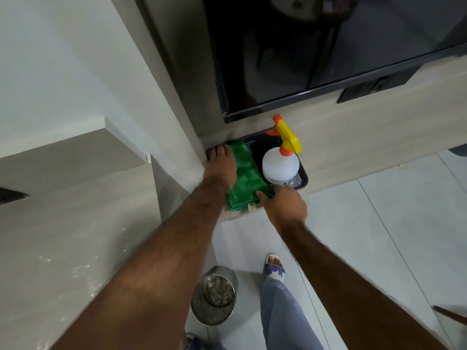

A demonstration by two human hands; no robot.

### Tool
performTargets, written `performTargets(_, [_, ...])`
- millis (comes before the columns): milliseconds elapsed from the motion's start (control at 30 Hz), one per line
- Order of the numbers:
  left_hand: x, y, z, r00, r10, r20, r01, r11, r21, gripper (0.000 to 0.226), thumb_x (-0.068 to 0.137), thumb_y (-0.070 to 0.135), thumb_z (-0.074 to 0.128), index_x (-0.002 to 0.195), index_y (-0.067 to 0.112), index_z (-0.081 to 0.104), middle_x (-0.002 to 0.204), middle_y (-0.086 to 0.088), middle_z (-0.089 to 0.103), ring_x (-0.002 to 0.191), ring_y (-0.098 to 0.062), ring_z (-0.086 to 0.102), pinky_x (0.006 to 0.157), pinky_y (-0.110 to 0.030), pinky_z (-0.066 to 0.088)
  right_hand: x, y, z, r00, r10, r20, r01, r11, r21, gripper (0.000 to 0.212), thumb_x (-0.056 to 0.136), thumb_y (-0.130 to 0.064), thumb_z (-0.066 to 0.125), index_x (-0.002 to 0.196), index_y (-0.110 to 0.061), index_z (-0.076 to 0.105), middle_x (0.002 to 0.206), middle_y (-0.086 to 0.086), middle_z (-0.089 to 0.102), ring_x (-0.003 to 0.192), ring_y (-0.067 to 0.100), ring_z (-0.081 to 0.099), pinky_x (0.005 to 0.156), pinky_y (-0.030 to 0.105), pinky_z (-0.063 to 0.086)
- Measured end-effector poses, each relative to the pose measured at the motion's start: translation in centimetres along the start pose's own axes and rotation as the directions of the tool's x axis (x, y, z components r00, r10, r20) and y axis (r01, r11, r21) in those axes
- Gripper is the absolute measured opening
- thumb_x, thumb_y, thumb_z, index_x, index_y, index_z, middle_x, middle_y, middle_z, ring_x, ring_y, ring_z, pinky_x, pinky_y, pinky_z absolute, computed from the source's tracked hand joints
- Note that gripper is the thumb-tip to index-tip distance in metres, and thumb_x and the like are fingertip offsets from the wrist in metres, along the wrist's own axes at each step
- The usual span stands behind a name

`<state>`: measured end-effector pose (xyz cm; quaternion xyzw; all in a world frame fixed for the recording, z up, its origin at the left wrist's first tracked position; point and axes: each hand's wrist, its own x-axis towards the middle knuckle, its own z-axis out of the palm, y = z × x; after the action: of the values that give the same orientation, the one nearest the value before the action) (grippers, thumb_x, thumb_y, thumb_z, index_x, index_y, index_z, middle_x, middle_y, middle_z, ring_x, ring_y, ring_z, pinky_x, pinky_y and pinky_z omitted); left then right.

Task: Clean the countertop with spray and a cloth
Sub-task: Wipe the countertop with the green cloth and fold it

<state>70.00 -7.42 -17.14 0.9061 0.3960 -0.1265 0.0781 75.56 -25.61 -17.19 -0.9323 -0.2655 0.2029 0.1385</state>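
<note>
- Head view: looking down at a black tray (304, 179) sitting on the pale counter (358, 137) ledge, below a dark glossy screen (328, 46).
- Green cloth (246, 173) lying folded in the tray's left part, long axis running from near edge toward the wall; near end overhanging the tray.
- Spray bottle (279, 166) standing in the tray's right part, just beside the cloth, yellow-and-orange trigger head pointing toward the wall.
- Left hand (221, 166) resting at the cloth's left edge, fingers stretched toward the tray's far corner; grip flat, pinching nothing visible.
- Right hand (285, 204) touching the cloth's near right corner, thumb on the fabric; grip loose, closure not determinable.
- Judging both hands equally near the cloth; right hand nearer the bottle, just beyond its knuckles.
- Metal bin (214, 296) standing on the floor below.
</note>
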Motion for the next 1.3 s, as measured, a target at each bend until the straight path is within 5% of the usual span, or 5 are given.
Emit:
performTargets(300, [1.3, 0.7, -2.5, 0.997, -0.079, 0.025, 0.081, 0.995, -0.052, 0.041, 0.088, 0.015, 0.066, 0.128, 0.006, 0.061, 0.142, -0.017, 0.044, 0.133, -0.036, 0.041, 0.111, -0.041, 0.042, -0.3, -1.3, 0.5, 0.994, 0.094, 0.063, -0.112, 0.730, 0.674, 0.033, 0.086, -0.035, 0.081, 0.062, -0.023, 0.062, 0.053, -0.013, 0.060, 0.054, 0.002, 0.054, 0.051, 0.015, 0.039])
performTargets(500, [-1.5, -0.7, -4.3, 0.998, -0.019, -0.053, -0.003, 0.922, -0.387, 0.041, 0.092, 0.014, 0.061, 0.130, 0.005, 0.053, 0.140, -0.018, 0.050, 0.126, -0.035, 0.053, 0.106, -0.041, 0.048, -3.0, -5.6, -3.3, 0.984, -0.011, 0.178, -0.176, 0.103, 0.979, 0.009, 0.094, -0.010, 0.073, 0.088, -0.010, 0.066, 0.085, 0.009, 0.070, 0.082, 0.021, 0.066, 0.081, 0.040, 0.057])
performTargets(667, [-7.4, -3.6, -5.4, 0.982, -0.144, -0.121, 0.003, 0.654, -0.756, 0.034, 0.095, 0.017, 0.060, 0.128, 0.011, 0.052, 0.122, -0.011, 0.066, 0.110, -0.029, 0.065, 0.095, -0.037, 0.052, -5.5, -9.5, -6.4, 0.985, -0.031, 0.167, -0.169, -0.043, 0.985, 0.015, 0.097, -0.006, 0.062, 0.084, -0.012, 0.056, 0.091, 0.018, 0.063, 0.085, 0.030, 0.062, 0.077, 0.039, 0.055])
performTargets(900, [-17.4, -12.3, -5.2, 0.945, 0.084, 0.316, 0.326, -0.315, -0.891, 0.064, 0.095, 0.070, 0.041, 0.131, 0.023, 0.065, 0.131, -0.009, 0.069, 0.118, -0.028, 0.066, 0.104, -0.048, 0.049, -12.0, -16.0, -5.3, 0.940, -0.140, 0.312, -0.318, -0.020, 0.948, 0.028, 0.091, -0.020, 0.058, 0.115, -0.007, 0.065, 0.111, 0.020, 0.063, 0.102, 0.033, 0.058, 0.087, 0.045, 0.045])
performTargets(1300, [-39.9, -38.7, 1.7, 0.888, -0.274, 0.368, 0.035, -0.760, -0.649, 0.041, 0.087, 0.014, 0.069, 0.126, 0.000, 0.068, 0.121, -0.018, 0.072, 0.104, -0.030, 0.073, 0.083, -0.038, 0.063, -26.1, -30.4, 7.9, 0.662, -0.398, 0.635, -0.502, 0.394, 0.770, 0.011, 0.096, -0.017, 0.061, 0.101, -0.012, 0.069, 0.086, 0.009, 0.073, 0.070, 0.020, 0.074, 0.066, 0.032, 0.063])
